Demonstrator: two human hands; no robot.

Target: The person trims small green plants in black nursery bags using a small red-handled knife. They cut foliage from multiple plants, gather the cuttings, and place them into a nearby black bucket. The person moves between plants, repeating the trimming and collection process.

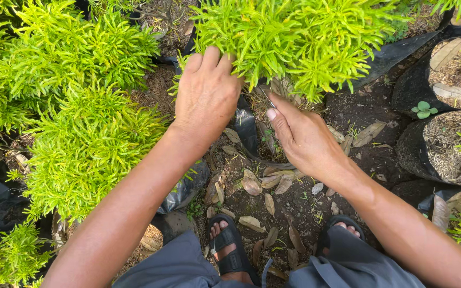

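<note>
- Head view: left hand (206, 93) pushed into the bright green bushy plant (300, 37), fingers curled into the foliage, holding a clump aside.
- Right hand (302, 140) low at the plant's base, thumb and forefinger pinched narrow on a thin pale stem or tool (268, 98); too small to tell which.
- The plant sits in a black grow bag (249, 130) on the soil straight ahead, between the two hands, just beyond the sandalled feet (230, 245).
- Risk: the pinched piece points toward the left hand; a slip could jab the fingers, which lie close together there.
- Risk: the foliage hides the base, so the wrong stem could get pulled or snapped.
- Risk: the bag wall looks slack; a hard tug may tip or tear it and spill soil.
- Risk: neighbouring plants (81, 144) crowd the left forearm and could get crushed.
- Dry leaves (252, 186) underfoot, footing in the squat looks loose.
</note>
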